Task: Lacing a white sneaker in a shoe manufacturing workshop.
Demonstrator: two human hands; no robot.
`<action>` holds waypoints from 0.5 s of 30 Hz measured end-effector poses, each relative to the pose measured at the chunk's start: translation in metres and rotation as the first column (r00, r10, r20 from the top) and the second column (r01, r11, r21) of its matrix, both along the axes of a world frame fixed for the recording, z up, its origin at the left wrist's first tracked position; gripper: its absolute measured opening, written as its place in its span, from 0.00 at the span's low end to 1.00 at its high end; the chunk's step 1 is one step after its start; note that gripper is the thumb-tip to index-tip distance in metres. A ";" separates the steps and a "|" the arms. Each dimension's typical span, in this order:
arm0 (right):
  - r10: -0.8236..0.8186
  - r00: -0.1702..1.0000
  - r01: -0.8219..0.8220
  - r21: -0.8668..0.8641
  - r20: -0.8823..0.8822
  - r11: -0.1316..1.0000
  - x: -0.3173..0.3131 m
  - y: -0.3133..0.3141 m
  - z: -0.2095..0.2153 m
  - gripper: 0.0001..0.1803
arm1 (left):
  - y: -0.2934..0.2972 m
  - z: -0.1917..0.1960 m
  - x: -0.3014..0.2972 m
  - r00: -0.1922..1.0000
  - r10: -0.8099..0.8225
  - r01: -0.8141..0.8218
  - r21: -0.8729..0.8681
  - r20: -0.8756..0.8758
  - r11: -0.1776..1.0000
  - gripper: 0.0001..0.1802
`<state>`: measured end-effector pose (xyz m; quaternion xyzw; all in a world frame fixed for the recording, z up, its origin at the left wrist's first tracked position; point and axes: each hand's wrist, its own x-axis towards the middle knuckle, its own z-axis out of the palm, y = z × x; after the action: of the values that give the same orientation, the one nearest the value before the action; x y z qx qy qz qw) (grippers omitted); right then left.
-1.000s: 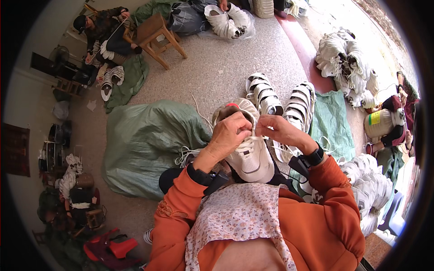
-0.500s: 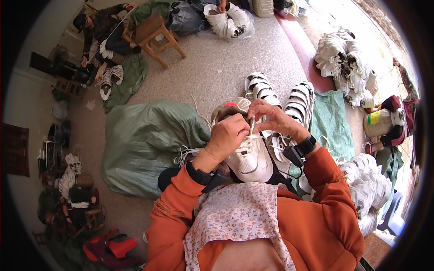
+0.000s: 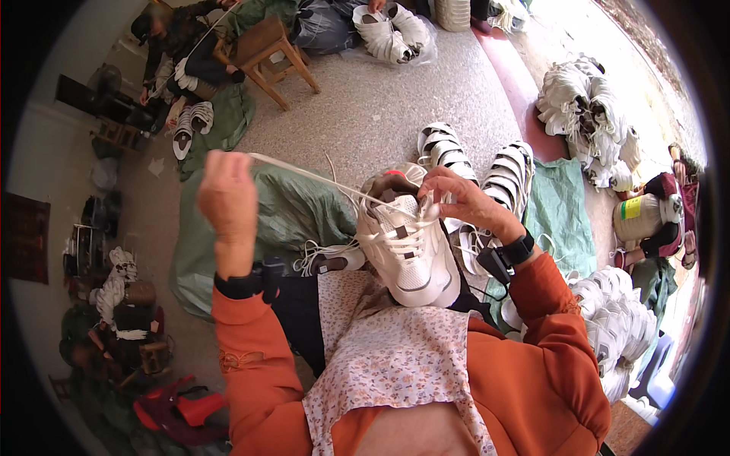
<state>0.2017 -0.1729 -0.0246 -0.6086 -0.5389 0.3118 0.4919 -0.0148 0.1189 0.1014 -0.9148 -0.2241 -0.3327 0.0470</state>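
A white sneaker rests on my lap, its toe toward me and its opening away. My left hand is raised to the left, closed round the end of a white shoelace. That lace runs taut from my fist to the upper eyelets of the sneaker. At the shoe's collar, my right hand pinches the edge by the eyelets with thumb and fingers; exactly what sits between the fingertips is hidden. Part of the lacing is crossed over the tongue.
Rows of nested white shoe uppers lie just beyond the sneaker. A green sack is at my left, with another shoe by it. More uppers are heaped at right. A wooden stool and seated people are farther off.
My left hand has moved from the sneaker's eyelets out to the left, drawing the lace out straight. The right hand stays at the shoe's collar.
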 end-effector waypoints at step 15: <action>-0.301 0.927 0.280 0.121 0.223 0.952 -0.042 -0.015 -0.001 0.12 | -0.078 -0.067 0.004 0.838 -0.543 0.515 -0.400 0.051 0.758 0.14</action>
<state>0.1596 -0.1880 -0.0257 -0.6927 -0.5109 0.1365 0.4904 -0.0110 0.0405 0.0342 -0.9413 -0.0177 -0.2483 -0.2282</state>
